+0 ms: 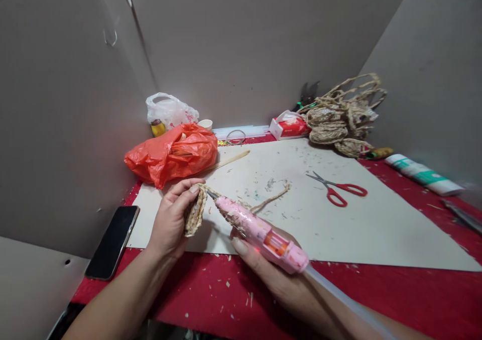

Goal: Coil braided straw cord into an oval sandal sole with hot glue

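My left hand point(173, 214) pinches a small piece of braided straw point(195, 218) between thumb and fingers, above the front edge of the white board. Wrapped around a pink hot glue gun point(248, 223) is my right hand point(269, 267), its lower fingers hidden beneath the gun. The metal nozzle of the gun points left and meets or nearly meets the upper edge of the braid. A clear glue stick point(339, 292) sticks out of the gun's back end. From behind the gun a loose straw strand point(271, 199) trails right across the board.
Red-handled scissors point(337, 187) lie open at right on the white board point(376, 224). A phone point(112, 242) lies at left. An orange plastic bag point(173, 154) sits back left; a bundle of straw cord point(339, 119) and a red tissue pack point(289, 125) stand back right. Grey walls enclose the table.
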`<state>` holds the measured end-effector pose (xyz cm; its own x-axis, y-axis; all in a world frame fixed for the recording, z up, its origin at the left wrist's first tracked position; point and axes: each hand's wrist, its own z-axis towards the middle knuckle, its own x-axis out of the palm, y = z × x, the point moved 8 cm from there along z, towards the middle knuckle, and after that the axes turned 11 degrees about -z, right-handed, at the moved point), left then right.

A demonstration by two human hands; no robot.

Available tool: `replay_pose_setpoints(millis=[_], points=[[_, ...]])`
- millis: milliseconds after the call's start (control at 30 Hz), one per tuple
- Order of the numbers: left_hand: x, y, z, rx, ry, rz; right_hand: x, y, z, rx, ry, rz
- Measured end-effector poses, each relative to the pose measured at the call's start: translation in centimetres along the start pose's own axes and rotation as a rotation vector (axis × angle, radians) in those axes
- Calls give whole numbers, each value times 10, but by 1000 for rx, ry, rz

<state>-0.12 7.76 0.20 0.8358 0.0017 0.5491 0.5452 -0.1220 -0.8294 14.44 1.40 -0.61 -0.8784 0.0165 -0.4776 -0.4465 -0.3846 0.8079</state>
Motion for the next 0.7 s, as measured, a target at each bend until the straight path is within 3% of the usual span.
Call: replay_pose_setpoints(millis=[333, 700], points=[[-1, 4, 0, -12, 9, -32, 7, -8, 0, 68, 42, 196], [-2, 6, 3, -14, 2, -55, 4, -4, 2, 46, 6, 183]])
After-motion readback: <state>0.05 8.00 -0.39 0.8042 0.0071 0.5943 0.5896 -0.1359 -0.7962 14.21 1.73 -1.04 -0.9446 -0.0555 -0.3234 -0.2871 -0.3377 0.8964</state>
